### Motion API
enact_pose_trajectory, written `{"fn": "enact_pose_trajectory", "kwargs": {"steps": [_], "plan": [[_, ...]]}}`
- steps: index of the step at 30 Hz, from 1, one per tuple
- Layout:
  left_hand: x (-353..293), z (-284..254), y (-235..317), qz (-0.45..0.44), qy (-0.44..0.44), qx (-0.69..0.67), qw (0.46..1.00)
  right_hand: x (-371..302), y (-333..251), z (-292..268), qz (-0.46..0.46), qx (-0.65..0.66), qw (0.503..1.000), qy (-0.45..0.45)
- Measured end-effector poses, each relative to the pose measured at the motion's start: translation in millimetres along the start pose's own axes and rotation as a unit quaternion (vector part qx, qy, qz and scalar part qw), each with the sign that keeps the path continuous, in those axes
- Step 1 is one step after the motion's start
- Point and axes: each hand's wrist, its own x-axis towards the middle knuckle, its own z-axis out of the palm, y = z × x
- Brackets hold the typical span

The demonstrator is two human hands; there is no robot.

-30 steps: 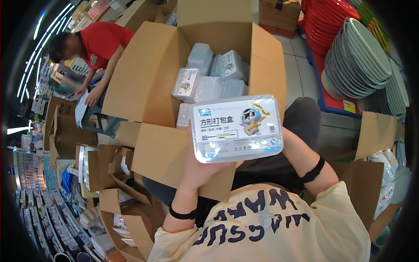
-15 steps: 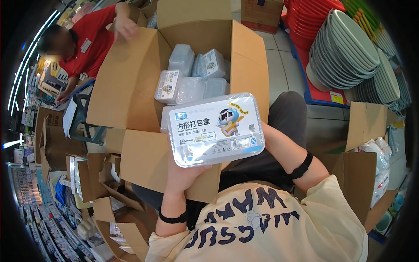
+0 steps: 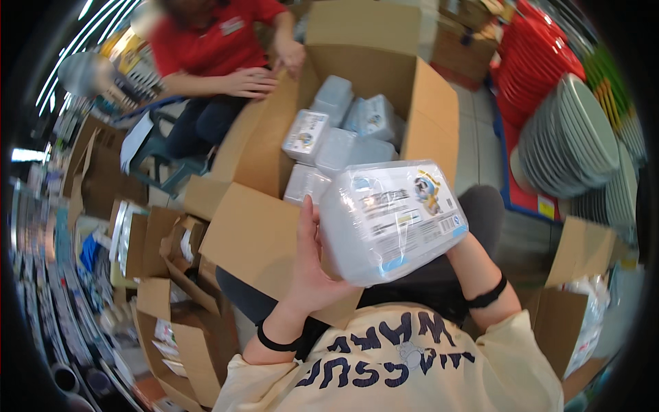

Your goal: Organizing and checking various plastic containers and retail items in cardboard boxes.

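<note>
Since the clear pack [image 3: 398,223] is broad and wrapped in slick film, it is probably held from both ends for balance, above the person's lap and at the near edge of the carton [image 3: 431,130]. The left hand [image 3: 312,268] grasps its left end, palm low and fingers upright along the side, which leaves the printed label uncovered and facing up. The right hand [image 3: 460,253] is at the right end, mostly hidden by the pack, so how its fingers close cannot be told. The carton stands open with its flaps folded outward, presumably for free reach into it. A co-worker [image 3: 206,51] in red has two hands [image 3: 250,82] at its left flap, perhaps leaning there. Counted, there is one pack in the person's grasp and at least six packs [image 3: 336,147] jumbled in the carton, where overlap may conceal more. To the right lean two stacks of grey basins [image 3: 570,137] and one of red basins [image 3: 539,75], nested too tightly to number singly.
</note>
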Motion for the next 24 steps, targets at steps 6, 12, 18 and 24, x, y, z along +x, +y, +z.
{"fn": "enact_pose_trajectory", "kwargs": {"steps": [6, 12, 18, 24], "plan": [[-5, -17, 14, 0.04, 0.108, 0.125, 0.985, -14, -22, 13, 0.033, -0.229, 0.952, -0.201], [-10, -25, 12, -0.007, 0.128, 0.079, 0.988, -7, -8, 18, 0.017, -0.31, 0.93, -0.198], [-13, -27, 16, 0.02, 0.124, 0.127, 0.984, -8, 0, 19, -0.01, -0.312, 0.93, -0.193], [-12, -27, 31, 0.125, 0.107, 0.182, 0.969, -19, 4, 24, -0.069, -0.319, 0.93, -0.168]]}}
